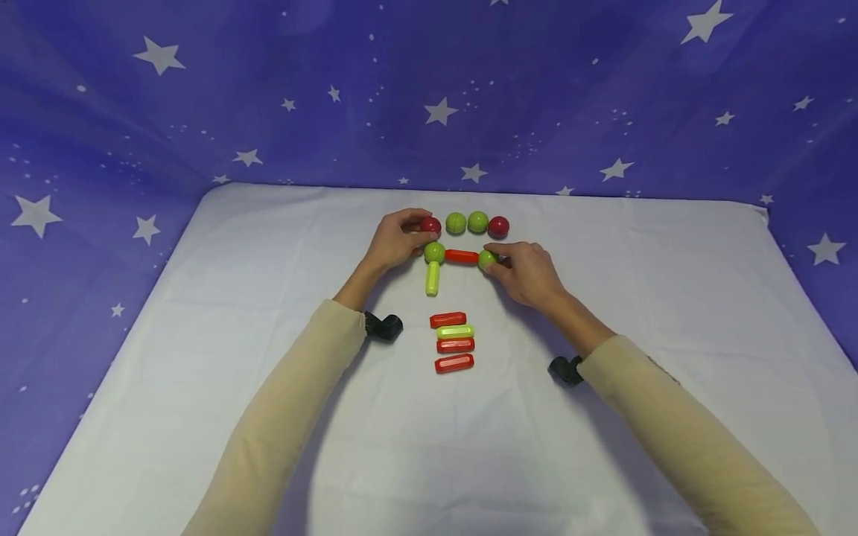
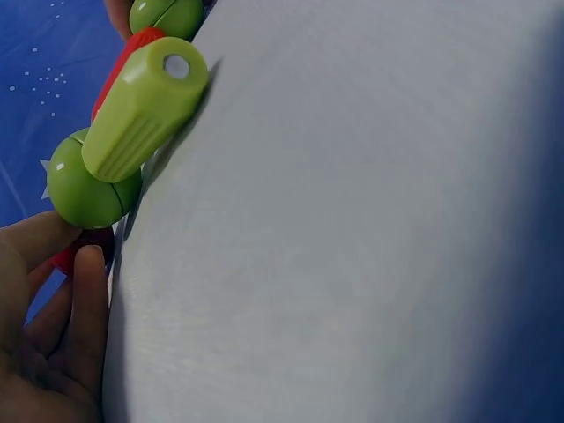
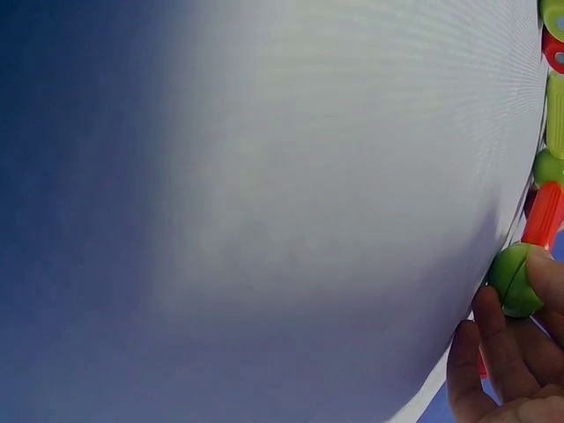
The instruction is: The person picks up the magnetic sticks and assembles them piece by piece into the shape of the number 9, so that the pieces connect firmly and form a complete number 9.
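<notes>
one red ball (image 1: 432, 224) (partly hidden)

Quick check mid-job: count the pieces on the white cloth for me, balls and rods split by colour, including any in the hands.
Green balls: 4
Red balls: 2
Red rods: 4
Yellow-green rods: 2
Total: 12
</notes>
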A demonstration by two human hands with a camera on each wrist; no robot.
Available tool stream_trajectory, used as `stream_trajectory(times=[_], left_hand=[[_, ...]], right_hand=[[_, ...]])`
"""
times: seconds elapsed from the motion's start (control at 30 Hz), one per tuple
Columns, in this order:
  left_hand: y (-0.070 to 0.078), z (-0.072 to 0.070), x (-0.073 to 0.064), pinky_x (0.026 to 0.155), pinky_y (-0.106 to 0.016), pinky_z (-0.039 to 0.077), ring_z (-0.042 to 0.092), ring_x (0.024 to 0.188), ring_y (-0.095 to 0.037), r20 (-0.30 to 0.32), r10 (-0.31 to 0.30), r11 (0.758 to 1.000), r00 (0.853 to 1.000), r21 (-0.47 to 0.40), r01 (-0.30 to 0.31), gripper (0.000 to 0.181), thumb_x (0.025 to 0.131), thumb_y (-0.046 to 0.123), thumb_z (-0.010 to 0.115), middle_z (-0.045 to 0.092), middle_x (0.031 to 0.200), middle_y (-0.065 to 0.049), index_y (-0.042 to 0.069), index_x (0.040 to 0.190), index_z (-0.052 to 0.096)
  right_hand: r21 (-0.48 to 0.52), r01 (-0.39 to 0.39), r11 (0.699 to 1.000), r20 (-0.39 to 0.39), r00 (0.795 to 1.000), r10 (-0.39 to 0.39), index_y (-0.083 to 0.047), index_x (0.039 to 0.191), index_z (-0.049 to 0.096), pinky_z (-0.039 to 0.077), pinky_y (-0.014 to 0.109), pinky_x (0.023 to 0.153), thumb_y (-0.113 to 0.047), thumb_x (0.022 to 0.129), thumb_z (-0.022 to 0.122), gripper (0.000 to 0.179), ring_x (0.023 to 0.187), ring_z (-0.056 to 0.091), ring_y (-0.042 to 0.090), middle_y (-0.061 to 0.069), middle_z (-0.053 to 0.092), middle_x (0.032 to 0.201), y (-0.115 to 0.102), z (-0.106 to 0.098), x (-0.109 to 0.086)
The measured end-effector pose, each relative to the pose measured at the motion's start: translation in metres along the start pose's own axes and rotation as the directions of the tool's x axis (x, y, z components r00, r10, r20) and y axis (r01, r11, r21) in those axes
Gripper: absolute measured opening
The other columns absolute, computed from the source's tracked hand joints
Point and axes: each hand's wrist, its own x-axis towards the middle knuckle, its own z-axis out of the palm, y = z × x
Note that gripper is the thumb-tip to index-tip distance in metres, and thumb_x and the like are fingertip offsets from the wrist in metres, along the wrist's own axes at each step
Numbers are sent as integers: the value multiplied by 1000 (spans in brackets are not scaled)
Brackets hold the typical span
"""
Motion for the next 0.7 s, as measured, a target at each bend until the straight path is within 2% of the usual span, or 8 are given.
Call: stream_trajectory(times=[0.17, 0.33, 0.53, 0.7], left_hand=[[-2, 0, -2, 69, -27, 55, 60, 103, -20, -22, -20, 1000, 1000, -14, 20, 42, 89, 12, 75, 64, 120, -10, 7, 129, 62], [-6, -3, -3, 72, -28, 56, 60, 103, -20, -43, -15, 998, 999, -57, 12, 43, 89, 12, 75, 63, 121, -10, 5, 129, 62], [-7, -3, 0, 74, -29, 56, 61, 107, -22, -43, -8, 996, 999, -88, 5, 43, 88, 10, 76, 61, 124, -12, 3, 128, 61], [-6, -3, 1, 73, -30, 57, 63, 108, -22, -25, -10, 988, 1000, -155, 6, 42, 87, 6, 75, 60, 126, -13, 2, 127, 60]], right_hand=[[18, 12, 1000, 0, 1000, -12, -5, 133, 63, 43, 41, 80, -15, 93, 71, 42, 85, 54, 26, 13, 70, 105, 0, 1, -1], [18, 6, 1000, -1, 1000, -6, -6, 133, 63, 43, 40, 79, -15, 93, 71, 42, 85, 55, 25, 13, 70, 107, -1, 2, 0], [7, 11, 1000, -6, 1000, -11, -6, 133, 63, 43, 42, 81, -15, 93, 70, 42, 85, 55, 26, 13, 70, 106, -1, 0, -1], [-3, 18, 1000, -20, 1000, -18, -6, 132, 63, 41, 42, 82, -16, 93, 71, 41, 83, 54, 26, 12, 71, 100, 1, 0, 0]])
